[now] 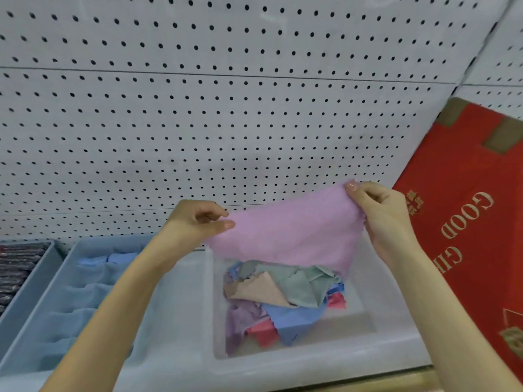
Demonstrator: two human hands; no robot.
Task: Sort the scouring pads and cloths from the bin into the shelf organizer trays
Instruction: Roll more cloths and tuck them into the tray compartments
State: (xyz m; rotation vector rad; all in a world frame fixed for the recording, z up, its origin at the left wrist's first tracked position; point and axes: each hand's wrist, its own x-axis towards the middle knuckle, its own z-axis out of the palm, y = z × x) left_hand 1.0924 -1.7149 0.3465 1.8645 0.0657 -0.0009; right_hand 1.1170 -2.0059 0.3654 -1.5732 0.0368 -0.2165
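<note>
Backed from 9 through 2 o'clock by white pegboard (226, 108). At 3 o'clock, a leaning red carton (467, 236). At 8 o'clock, a blue tray (34, 301) holding folded blue cloths (85, 292); at 9 o'clock, a grey tray (53, 251) of dark pads (17, 264). At 5 o'clock, a clear bin (390, 321) with mixed cloths (283, 298) heaped inside. Above that bin, near centre, a pink cloth (285, 233) stretched between left hand (198, 222) and right hand (382, 210), fingers (223, 225) of each pinching an upper corner.
</note>
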